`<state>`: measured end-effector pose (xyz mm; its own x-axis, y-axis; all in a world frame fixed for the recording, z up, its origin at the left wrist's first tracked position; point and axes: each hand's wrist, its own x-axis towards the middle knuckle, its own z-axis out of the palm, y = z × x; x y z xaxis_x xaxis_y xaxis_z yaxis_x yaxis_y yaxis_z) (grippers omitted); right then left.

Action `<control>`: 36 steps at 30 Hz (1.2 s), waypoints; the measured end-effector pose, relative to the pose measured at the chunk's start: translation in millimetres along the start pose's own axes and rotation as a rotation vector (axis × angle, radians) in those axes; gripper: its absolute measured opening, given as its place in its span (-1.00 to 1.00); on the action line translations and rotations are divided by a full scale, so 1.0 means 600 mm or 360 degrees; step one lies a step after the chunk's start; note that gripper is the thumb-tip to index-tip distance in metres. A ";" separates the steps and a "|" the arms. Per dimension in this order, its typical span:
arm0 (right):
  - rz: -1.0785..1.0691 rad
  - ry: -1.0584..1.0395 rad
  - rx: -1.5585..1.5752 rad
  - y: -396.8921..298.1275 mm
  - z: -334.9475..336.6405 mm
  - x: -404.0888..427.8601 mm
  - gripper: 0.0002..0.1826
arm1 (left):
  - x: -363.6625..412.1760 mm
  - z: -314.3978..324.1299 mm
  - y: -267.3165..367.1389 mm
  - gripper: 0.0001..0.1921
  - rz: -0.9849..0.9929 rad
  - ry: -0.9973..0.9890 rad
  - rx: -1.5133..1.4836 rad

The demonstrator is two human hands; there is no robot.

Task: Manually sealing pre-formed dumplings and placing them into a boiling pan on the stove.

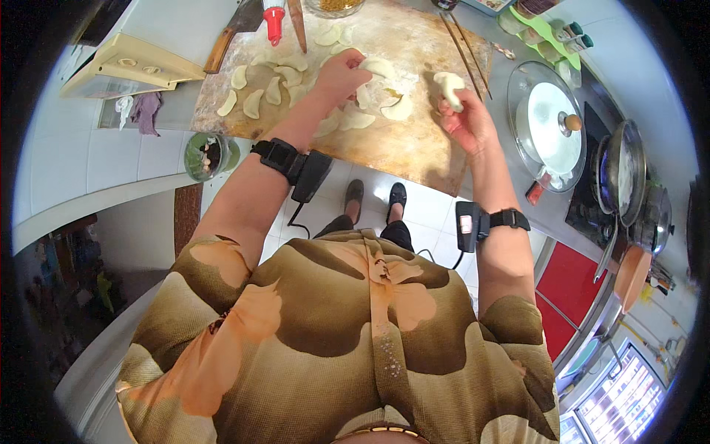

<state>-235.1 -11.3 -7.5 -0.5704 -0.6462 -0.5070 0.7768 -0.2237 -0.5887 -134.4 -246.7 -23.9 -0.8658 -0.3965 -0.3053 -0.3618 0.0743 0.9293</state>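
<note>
On the floured wooden board (383, 147) lie several pale, crescent-shaped folded dumplings, including one dumpling (252, 104) at the left. My left hand (343, 77) is over the middle of them, its thumb and fingers closed on the end of a dumpling (379, 67). Some dumplings beneath that hand and forearm are partly hidden. Near the board's right side, my right hand (468, 119) is raised with pale dough (450, 87) in its fingers; whether it is one dumpling or two I cannot tell. Between the hands rests another dumpling (397, 109), with a bit of greenish filling (392, 93) beside it.
Chopsticks (463, 47) lie at the board's right. A cleaver (224, 44), red-capped bottle (273, 25), tapered wooden stick (297, 25) and filling bowl (335, 6) line the far side. Right of the board are a glass lid (521, 139) and a pan (627, 166) above a blue flame.
</note>
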 end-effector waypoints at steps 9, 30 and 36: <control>-0.0092 -0.0295 0.0397 -0.064 -0.008 -0.072 -0.57 | 0.011 0.004 0.014 -0.71 -0.0117 0.0148 -0.0362; -0.1046 0.1242 0.0242 -0.498 -0.481 -0.428 -0.57 | 0.005 0.263 0.263 -0.60 0.0026 -0.0506 -0.1179; -0.1254 0.1052 0.0195 -0.479 -0.474 -0.486 -0.26 | -0.007 0.476 0.361 -0.61 -0.0217 -0.1042 -0.1070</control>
<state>-368.0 448.9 130.0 -0.9327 0.2371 -0.2719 0.1204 -0.5059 -0.8542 -308.2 32.1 119.5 -0.9265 0.2444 -0.2863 -0.3758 -0.5584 0.7396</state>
